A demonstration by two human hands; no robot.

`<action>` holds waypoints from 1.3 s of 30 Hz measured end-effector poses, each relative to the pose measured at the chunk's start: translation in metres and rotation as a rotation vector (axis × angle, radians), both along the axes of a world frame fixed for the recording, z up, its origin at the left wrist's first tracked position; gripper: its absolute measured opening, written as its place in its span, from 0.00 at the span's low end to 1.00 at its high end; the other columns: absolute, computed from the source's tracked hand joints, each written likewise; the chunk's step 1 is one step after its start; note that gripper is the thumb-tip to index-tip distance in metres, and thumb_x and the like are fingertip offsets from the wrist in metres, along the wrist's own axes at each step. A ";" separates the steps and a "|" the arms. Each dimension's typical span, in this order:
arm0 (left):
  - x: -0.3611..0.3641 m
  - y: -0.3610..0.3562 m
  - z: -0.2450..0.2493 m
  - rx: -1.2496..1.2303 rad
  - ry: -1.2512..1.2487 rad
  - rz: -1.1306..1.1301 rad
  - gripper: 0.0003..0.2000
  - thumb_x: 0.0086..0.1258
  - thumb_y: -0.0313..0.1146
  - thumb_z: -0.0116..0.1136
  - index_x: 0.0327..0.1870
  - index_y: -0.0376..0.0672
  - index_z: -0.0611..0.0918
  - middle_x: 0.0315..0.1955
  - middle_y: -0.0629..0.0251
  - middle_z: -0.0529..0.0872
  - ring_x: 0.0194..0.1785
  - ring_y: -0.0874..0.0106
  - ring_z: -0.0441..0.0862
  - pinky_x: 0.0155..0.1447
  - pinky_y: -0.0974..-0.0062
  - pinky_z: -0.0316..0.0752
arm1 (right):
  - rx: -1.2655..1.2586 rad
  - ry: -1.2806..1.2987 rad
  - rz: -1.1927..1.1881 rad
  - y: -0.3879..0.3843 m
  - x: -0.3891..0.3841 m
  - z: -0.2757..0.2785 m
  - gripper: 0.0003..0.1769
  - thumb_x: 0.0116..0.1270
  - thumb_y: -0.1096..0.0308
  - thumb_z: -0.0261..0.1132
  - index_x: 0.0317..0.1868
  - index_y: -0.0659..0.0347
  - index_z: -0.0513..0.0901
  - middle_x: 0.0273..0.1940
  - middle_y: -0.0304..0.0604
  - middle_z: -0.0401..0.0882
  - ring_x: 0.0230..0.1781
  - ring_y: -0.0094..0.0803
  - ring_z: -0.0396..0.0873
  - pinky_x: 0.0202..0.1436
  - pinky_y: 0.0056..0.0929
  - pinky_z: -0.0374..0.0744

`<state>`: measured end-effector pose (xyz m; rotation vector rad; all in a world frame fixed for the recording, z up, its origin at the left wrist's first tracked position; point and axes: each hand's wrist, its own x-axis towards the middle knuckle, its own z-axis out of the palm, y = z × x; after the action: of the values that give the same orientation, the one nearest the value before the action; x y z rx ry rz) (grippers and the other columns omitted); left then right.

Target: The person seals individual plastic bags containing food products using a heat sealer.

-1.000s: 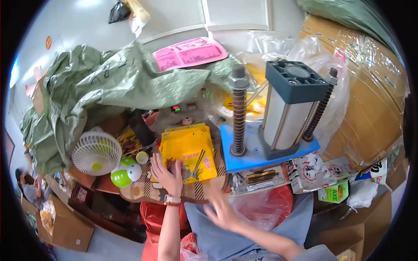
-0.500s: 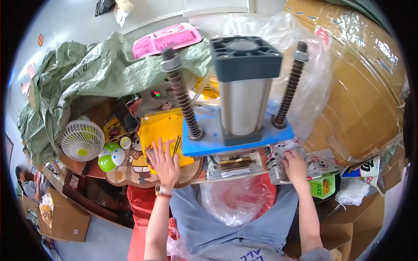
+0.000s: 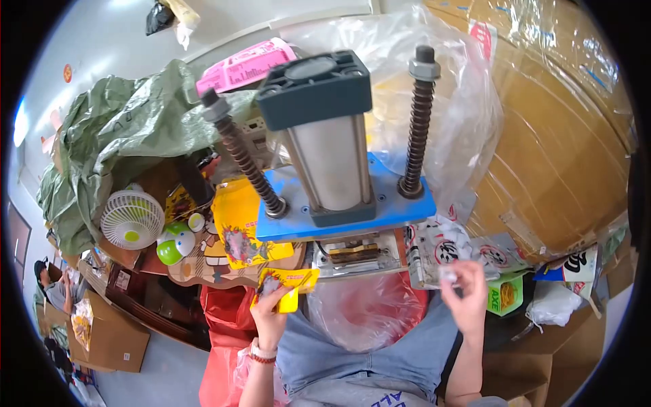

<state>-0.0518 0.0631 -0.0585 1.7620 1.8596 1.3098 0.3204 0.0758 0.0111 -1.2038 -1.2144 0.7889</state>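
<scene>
My left hand (image 3: 270, 320) grips a printed yellow packet (image 3: 302, 279) and holds it up over my lap. At the right, my right hand (image 3: 470, 298) pinches a small whitish piece (image 3: 447, 274), too small to name. Just behind that hand lie white-and-black printed bags (image 3: 444, 247). More yellow packets (image 3: 234, 207) lie on a cartoon-shaped board (image 3: 196, 268) at the left. Between my hands stands a press with a grey cylinder (image 3: 329, 163) on a blue plate (image 3: 400, 210). A brass-coloured block (image 3: 352, 254) sits under the plate.
A small white fan (image 3: 132, 219) and a green-and-white round object (image 3: 173, 244) stand at the left. Large cardboard (image 3: 556, 169) wrapped in plastic rises at the right. A green box (image 3: 505, 296) is near my right forearm. Another person (image 3: 51, 281) is far left.
My left hand has lifted a yellow packet from the pile towards me. My right hand has drawn back from the printed bags with a small whitish piece. The view has shifted slightly.
</scene>
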 end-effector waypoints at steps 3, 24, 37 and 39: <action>0.038 -0.016 0.026 0.148 0.112 -0.071 0.17 0.49 0.14 0.64 0.41 0.40 0.88 0.41 0.63 0.91 0.49 0.60 0.88 0.54 0.67 0.80 | 0.233 -0.264 0.324 -0.029 -0.036 0.018 0.20 0.54 0.80 0.76 0.46 0.63 0.80 0.47 0.46 0.84 0.45 0.30 0.83 0.50 0.27 0.81; 0.094 0.059 0.024 -0.714 -1.316 -0.378 0.13 0.72 0.28 0.62 0.55 0.33 0.82 0.48 0.63 0.88 0.48 0.75 0.86 0.54 0.73 0.81 | 0.159 -0.701 -0.182 0.021 -0.015 0.041 0.19 0.64 0.68 0.69 0.54 0.65 0.81 0.56 0.51 0.80 0.55 0.48 0.77 0.62 0.43 0.72; -0.009 0.106 0.018 -0.239 -0.460 0.003 0.14 0.69 0.31 0.60 0.50 0.31 0.82 0.29 0.66 0.86 0.34 0.75 0.81 0.46 0.73 0.74 | -0.062 -1.115 -0.106 0.087 0.005 -0.032 0.24 0.63 0.70 0.66 0.59 0.63 0.74 0.61 0.52 0.72 0.56 0.53 0.72 0.59 0.46 0.73; -0.085 0.143 -0.042 0.034 0.157 0.106 0.10 0.66 0.31 0.58 0.44 0.33 0.80 0.30 0.59 0.86 0.35 0.64 0.82 0.48 0.62 0.76 | -0.031 -1.225 -0.087 0.106 0.001 -0.048 0.22 0.64 0.71 0.64 0.58 0.64 0.74 0.59 0.53 0.73 0.56 0.53 0.73 0.59 0.46 0.74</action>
<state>-0.1371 0.2058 -0.1008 1.8551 2.0517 1.2791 0.3212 0.1818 -0.0374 -1.8198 -2.0781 -0.1032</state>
